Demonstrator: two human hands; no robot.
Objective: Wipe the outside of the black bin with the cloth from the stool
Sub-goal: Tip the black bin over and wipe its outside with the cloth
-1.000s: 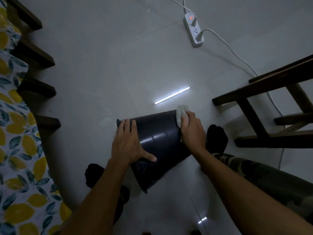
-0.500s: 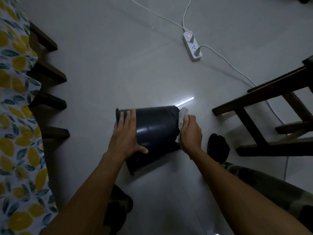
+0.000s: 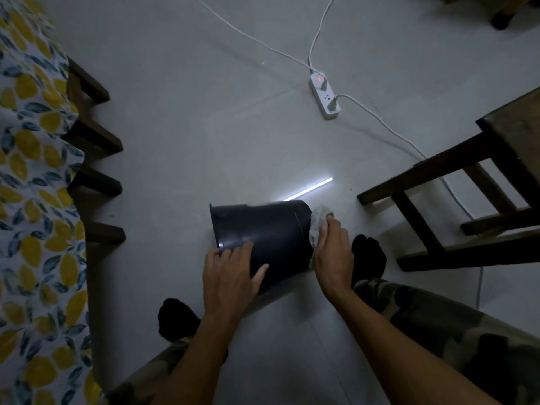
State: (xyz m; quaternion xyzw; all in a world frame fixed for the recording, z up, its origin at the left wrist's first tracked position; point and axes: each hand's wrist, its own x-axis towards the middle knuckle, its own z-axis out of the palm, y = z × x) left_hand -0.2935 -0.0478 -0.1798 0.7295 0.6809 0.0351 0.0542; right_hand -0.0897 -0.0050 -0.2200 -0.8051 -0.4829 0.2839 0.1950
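Note:
The black bin (image 3: 271, 229) lies on its side on the grey floor, its rim to the left and its base to the right. My left hand (image 3: 230, 273) rests flat on the near side of its wall, fingers spread, steadying it. My right hand (image 3: 331, 252) presses a white cloth (image 3: 318, 223) against the bin's right end. Most of the cloth is hidden under my fingers. The dark wooden stool (image 3: 479, 194) stands to the right of the bin.
A white power strip (image 3: 324, 95) with cables lies on the floor beyond the bin. At the left is a table with a lemon-print cloth (image 3: 32, 200) and dark wooden legs. My feet in black socks (image 3: 369, 255) flank the bin.
The bin has turned so its rim points more to the left. My left hand slid toward the near side of the wall. My right hand with the cloth stayed at the bin's right end.

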